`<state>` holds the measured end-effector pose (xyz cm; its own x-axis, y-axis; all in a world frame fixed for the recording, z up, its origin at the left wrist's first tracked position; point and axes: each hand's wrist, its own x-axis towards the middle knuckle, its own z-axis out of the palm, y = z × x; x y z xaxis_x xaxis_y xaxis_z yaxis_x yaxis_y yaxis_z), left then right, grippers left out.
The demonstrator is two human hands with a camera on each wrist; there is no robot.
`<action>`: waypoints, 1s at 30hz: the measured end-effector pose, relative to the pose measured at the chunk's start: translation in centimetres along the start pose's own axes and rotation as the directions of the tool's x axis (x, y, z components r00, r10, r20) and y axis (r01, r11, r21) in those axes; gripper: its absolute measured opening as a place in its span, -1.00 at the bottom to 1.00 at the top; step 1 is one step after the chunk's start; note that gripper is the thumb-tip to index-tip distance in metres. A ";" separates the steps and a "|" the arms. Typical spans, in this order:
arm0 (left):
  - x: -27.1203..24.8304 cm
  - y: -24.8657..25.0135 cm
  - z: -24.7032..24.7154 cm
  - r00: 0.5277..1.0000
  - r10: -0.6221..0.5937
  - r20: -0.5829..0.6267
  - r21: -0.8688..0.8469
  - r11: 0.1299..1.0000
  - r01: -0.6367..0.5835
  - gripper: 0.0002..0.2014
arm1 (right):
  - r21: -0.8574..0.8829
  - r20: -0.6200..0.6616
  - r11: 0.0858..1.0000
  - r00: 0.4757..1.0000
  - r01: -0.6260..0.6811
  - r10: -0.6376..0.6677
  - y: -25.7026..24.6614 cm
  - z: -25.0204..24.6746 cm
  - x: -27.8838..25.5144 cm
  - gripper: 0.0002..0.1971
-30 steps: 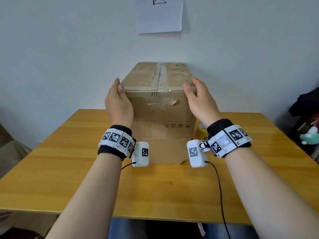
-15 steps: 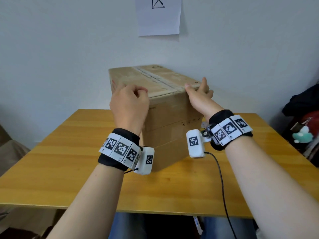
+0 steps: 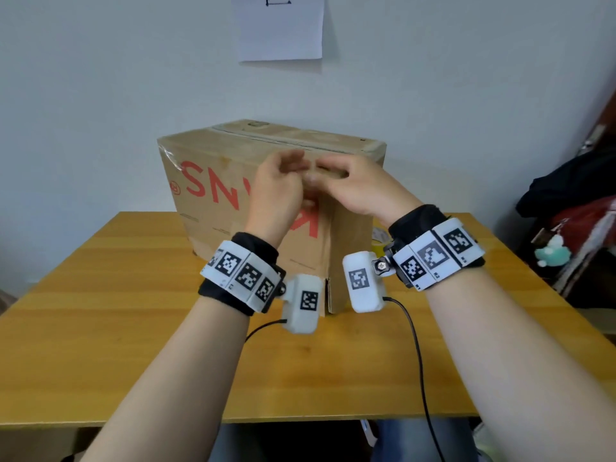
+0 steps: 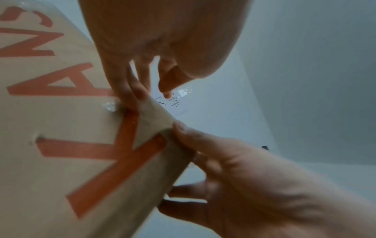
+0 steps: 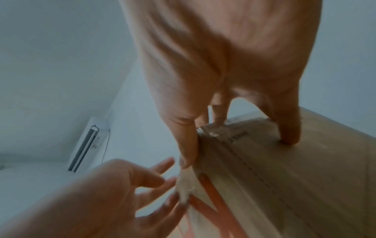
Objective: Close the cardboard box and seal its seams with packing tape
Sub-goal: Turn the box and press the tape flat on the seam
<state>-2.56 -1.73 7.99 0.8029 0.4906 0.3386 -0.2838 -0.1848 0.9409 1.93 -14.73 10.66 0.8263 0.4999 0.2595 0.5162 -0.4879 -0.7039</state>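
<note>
A closed cardboard box with red letters stands on the table, one vertical corner edge turned toward me. Clear tape runs along its top seam. Both hands meet at the near upper corner. My left hand lays loose, fairly straight fingers on the lettered face. My right hand has its thumb along the corner edge and a fingertip pressed on the plain side face. Neither hand holds anything loose. In the left wrist view the right hand sits below the left hand.
A yellowish roll lies on the wooden table right of the box, mostly hidden by my right wrist. A paper sheet hangs on the wall behind. Dark clothing and a plush toy sit off the right edge.
The box has been turned from its short end facing me to its long lettered side facing front-left. Both hands left its sides and came together at the near upper corner.
</note>
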 end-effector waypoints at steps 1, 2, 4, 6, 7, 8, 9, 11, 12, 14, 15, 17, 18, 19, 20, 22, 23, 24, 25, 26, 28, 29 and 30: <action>0.9 -0.4 -0.4 0.996 0.028 -0.079 0.072 0.997 -0.022 -0.52 | -0.033 -0.027 0.999 1.000 0.009 -0.010 0.5 0.0 0.1 -0.53; 1.7 -0.9 -0.9 0.987 0.059 -0.148 0.173 0.984 -0.033 -0.51 | -0.044 -0.055 0.999 0.998 0.028 -0.030 0.8 0.1 0.2 -0.50; 2.5 -1.4 -1.6 0.972 0.092 -0.218 0.379 0.926 -0.002 -0.53 | -0.041 -0.097 0.996 0.992 0.079 -0.082 1.6 0.0 0.3 -0.54; 3.2 -1.4 -2.3 0.973 0.085 -0.216 0.486 0.874 0.031 -0.56 | -0.024 -0.093 0.992 0.988 0.124 -0.126 2.3 -0.3 0.5 -0.63; 3.4 -1.3 -2.6 0.973 0.083 -0.215 0.521 0.852 0.043 -0.57 | -0.006 -0.086 0.991 0.987 0.136 -0.136 2.7 -0.5 0.5 -0.68; 4.2 -1.7 -2.8 0.972 0.079 -0.222 0.548 0.834 0.057 -0.58 | 0.022 -0.086 0.989 0.986 0.143 -0.140 3.3 -0.9 0.6 -0.71; 4.7 -1.7 -3.1 0.970 0.076 -0.231 0.570 0.818 0.072 -0.60 | 0.055 -0.101 0.987 0.985 0.148 -0.142 4.0 -1.4 0.6 -0.73; 5.8 -2.1 -4.0 0.964 0.072 -0.256 0.599 0.795 0.100 -0.64 | 0.102 -0.174 0.983 0.976 0.151 -0.132 5.4 -2.1 0.6 -0.76; 6.3 -2.3 -4.5 0.961 0.082 -0.263 0.621 0.776 0.104 -0.65 | 0.111 -0.217 0.984 0.970 0.138 -0.111 6.1 -2.4 0.8 -0.77; 7.1 -2.7 -5.8 0.952 0.120 -0.282 0.680 0.725 0.110 -0.63 | 0.075 -0.279 0.994 0.959 0.080 -0.056 6.6 -2.9 1.4 -0.73; 7.2 -2.9 -6.2 0.947 0.144 -0.287 0.708 0.697 0.108 -0.61 | 0.028 -0.284 0.999 0.958 0.043 -0.034 6.6 -3.1 1.8 -0.69; 7.2 -2.9 -6.2 0.944 0.189 -0.270 0.755 0.651 0.085 -0.58 | -0.143 -0.236 0.990 0.972 -0.020 -0.015 6.2 -3.3 2.9 -0.59; 6.8 -2.9 -5.7 0.948 0.209 -0.240 0.788 0.613 0.065 -0.57 | -0.256 -0.190 0.965 0.982 -0.057 0.008 5.9 -3.2 3.4 -0.57; 6.5 -2.9 -5.2 0.952 0.231 -0.203 0.827 0.561 0.040 -0.57 | -0.362 -0.146 0.928 0.989 -0.087 0.035 5.4 -3.0 4.1 -0.58; 6.1 -3.0 -4.7 0.952 0.255 -0.171 0.859 0.512 0.017 -0.56 | -0.449 -0.115 0.886 0.991 -0.116 0.072 4.9 -2.6 4.7 -0.58; 5.9 -3.0 -4.2 0.949 0.286 -0.129 0.887 0.461 -0.018 -0.58 | -0.597 -0.083 0.789 0.989 -0.146 0.121 3.7 -1.5 6.0 -0.44; 5.9 -3.0 -4.0 0.950 0.289 -0.118 0.888 0.459 -0.029 -0.58 | -0.658 -0.086 0.737 0.988 -0.155 0.132 3.2 -0.9 6.7 -0.33; 6.1 -3.0 -3.9 0.950 0.292 -0.115 0.888 0.458 -0.033 -0.57 | -0.698 -0.090 0.698 0.987 -0.159 0.135 2.9 -0.2 7.7 -0.24; 6.1 -2.8 -3.8 0.948 0.296 -0.117 0.891 0.454 -0.031 -0.56 | -0.707 -0.088 0.690 0.988 -0.154 0.130 2.4 0.5 8.4 -0.17; 6.3 -2.7 -3.8 0.949 0.291 -0.119 0.892 0.451 -0.026 -0.55 | -0.683 -0.074 0.717 0.990 -0.138 0.121 1.8 1.2 9.2 -0.13; 6.5 -2.4 -3.6 0.952 0.285 -0.112 0.897 0.442 -0.027 -0.54 | -0.593 -0.032 0.800 0.995 -0.092 0.090 0.8 2.1 9.9 -0.20; 6.8 -2.7 -3.9 0.950 0.295 -0.102 0.896 0.442 -0.041 -0.55 | -0.556 -0.015 0.829 0.998 -0.062 0.065 0.3 2.5 10.1 -0.30; 7.0 -2.7 -4.4 0.947 0.310 -0.087 0.888 0.456 -0.068 -0.56 | -0.531 -0.003 0.847 1.000 -0.025 0.028 0.0 2.8 10.3 -0.42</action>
<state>1.54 5.94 7.89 0.6269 0.4811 0.6128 0.2814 -0.8733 0.3977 9.80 -7.62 11.44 0.8411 0.4841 0.2414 0.5360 -0.8059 -0.2515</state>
